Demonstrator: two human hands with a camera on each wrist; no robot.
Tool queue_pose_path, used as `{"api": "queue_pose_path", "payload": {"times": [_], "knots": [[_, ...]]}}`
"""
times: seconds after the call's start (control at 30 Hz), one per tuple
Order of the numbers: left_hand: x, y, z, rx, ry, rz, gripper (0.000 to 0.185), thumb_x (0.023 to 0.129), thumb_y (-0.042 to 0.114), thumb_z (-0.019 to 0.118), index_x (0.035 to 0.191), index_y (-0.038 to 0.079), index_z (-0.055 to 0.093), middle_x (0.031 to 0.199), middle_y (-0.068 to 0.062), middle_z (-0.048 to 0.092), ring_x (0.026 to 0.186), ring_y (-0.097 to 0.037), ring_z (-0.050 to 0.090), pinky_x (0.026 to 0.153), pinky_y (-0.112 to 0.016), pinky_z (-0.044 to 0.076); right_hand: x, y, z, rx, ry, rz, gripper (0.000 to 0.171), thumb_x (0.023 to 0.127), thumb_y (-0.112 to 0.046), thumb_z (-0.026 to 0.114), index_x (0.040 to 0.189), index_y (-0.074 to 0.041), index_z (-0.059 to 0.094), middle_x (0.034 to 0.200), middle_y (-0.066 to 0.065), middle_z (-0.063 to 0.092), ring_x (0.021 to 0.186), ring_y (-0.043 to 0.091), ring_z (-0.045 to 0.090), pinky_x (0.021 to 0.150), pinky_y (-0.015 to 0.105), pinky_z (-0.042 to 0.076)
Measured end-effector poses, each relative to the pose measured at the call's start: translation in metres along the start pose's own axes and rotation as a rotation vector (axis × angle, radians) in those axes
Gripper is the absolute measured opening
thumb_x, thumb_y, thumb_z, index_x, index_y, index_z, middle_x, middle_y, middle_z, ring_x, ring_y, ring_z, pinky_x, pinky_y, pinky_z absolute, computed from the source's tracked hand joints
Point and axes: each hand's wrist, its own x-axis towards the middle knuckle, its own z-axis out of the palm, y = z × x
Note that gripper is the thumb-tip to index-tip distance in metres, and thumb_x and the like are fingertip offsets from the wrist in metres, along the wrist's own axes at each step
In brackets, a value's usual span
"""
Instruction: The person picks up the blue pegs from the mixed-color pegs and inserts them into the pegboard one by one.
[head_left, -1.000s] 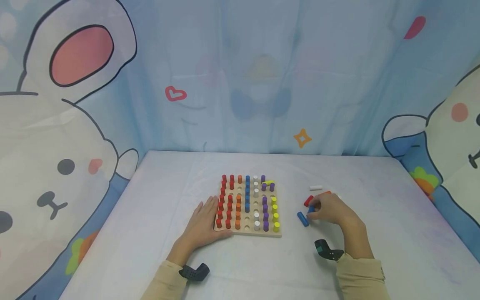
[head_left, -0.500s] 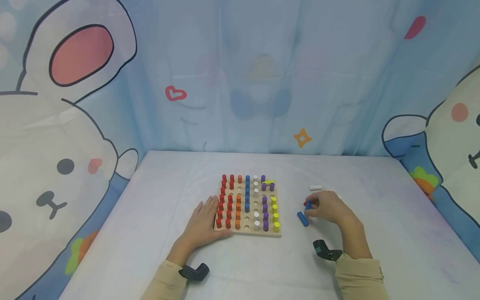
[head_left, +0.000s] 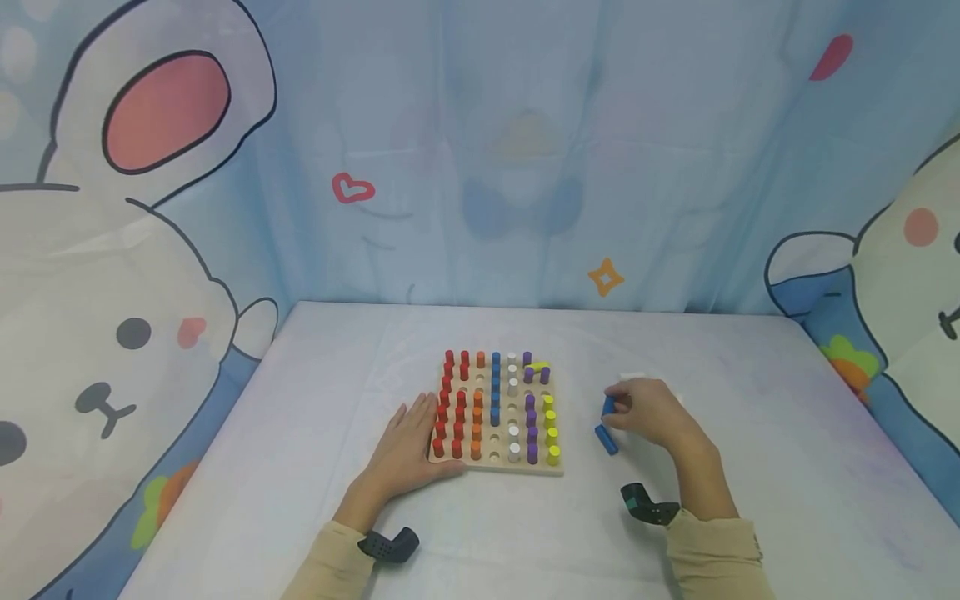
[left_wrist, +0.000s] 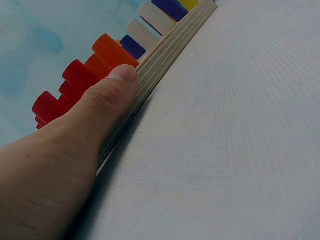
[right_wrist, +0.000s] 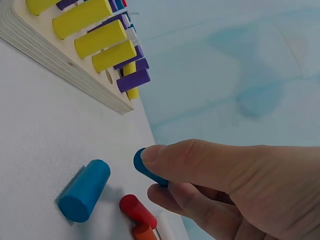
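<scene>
L hand (head_left: 408, 446) lies flat on the table (head_left: 300, 500), fingers straight & together, thumb pressed to the near-left corner of the wooden peg board (head_left: 495, 463); wrist view shows the thumb tip right at the plywood edge beside orange and red pegs. R hand (head_left: 652, 412), to the right of the board, pinches a blue peg (head_left: 608, 406) between thumb & fingers, held off the table. Just below it a second blue peg (head_left: 606, 439) lies loose on the cloth. In the R wrist view a red peg (right_wrist: 137, 210) and an orange one (right_wrist: 144, 232) lie under the hand, w/ something white beside them, prob. another peg, mostly hidden. Board rows: red, orange, blue, white, purple, yellow pegs upright, some holes open. Behind: cartoon rabbit backdrop (head_left: 112, 275).
</scene>
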Motion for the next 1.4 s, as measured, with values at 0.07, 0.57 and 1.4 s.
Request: {"api": "queue_pose_path", "payload": {"times": [0.07, 0.57, 1.4], "knots": [[0.0, 0.0, 0.0, -0.004, 0.002, 0.001, 0.115, 0.07, 0.084, 0.049, 0.152, 0.009, 0.02, 0.159, -0.004, 0.022, 0.148, -0.018, 0.015, 0.121, -0.044, 0.011, 0.001, -0.002, 0.001, -0.001, 0.006, -0.002, 0.048, 0.08, -0.019, 0.075, 0.121, 0.003, 0.061, 0.099, 0.012, 0.067, 0.083, 0.018, 0.057, 0.073, 0.033, 0.055], [0.0, 0.0, 0.0, 0.001, 0.001, -0.003, 0.114, 0.07, 0.084, 0.048, 0.152, 0.009, 0.02, 0.159, -0.004, 0.022, 0.148, -0.018, 0.014, 0.121, -0.044, 0.012, 0.006, -0.016, 0.011, 0.005, 0.058, -0.073, 0.047, 0.079, -0.024, 0.076, 0.117, -0.001, 0.064, 0.103, 0.012, 0.068, 0.088, 0.02, 0.061, 0.079, 0.036, 0.057], [0.0, 0.0, 0.0, 0.008, -0.003, 0.003, 0.114, 0.071, 0.083, 0.05, 0.152, 0.009, 0.018, 0.159, -0.004, 0.021, 0.148, -0.018, 0.013, 0.121, -0.044, 0.011, 0.001, -0.06, 0.023, 0.054, 0.075, -0.08, 0.051, 0.081, -0.026, 0.075, 0.125, -0.005, 0.06, 0.125, 0.017, 0.062, 0.112, 0.03, 0.062, 0.089, 0.04, 0.054]]}}
